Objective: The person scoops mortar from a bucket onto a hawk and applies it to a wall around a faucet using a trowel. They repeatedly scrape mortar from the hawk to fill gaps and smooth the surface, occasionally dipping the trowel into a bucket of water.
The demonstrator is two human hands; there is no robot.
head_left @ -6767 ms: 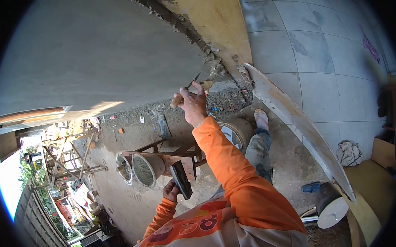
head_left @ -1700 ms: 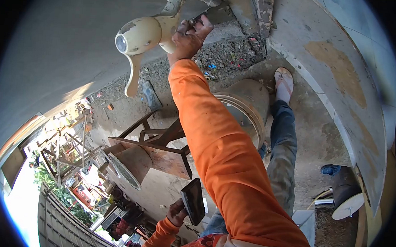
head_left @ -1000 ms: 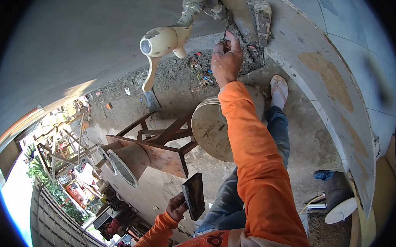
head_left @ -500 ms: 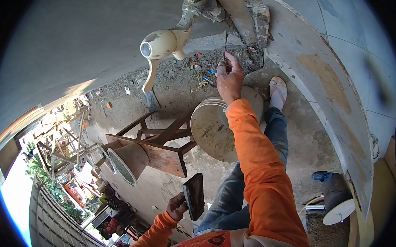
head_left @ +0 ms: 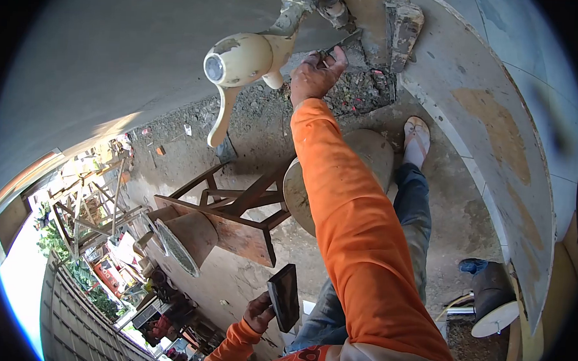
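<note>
My right hand [head_left: 313,77] is closed around a small trowel [head_left: 350,38], its thin narrow blade reaching toward the lower edge of the grey plastered wall [head_left: 146,45]. The handle is mostly hidden by my fingers. Low on the left, my left hand [head_left: 259,312] grips a dark rectangular board [head_left: 284,298], which it holds out at an angle beside my leg. Left of my right hand, a cream-coloured fixture with a curved lever [head_left: 241,60] sticks out on a plaster-smeared pipe [head_left: 291,16].
A round bucket [head_left: 296,197] stands beneath my right forearm. Left of it is a wooden bench [head_left: 238,236] bearing another bucket [head_left: 193,237]. A large curved slab [head_left: 479,118] rises at the right. Rubble [head_left: 370,94] lies along the wall base.
My right hand has moved up and left to the wall's lower edge, and its blade now tilts right. My left hand still holds the board in nearly the same place.
</note>
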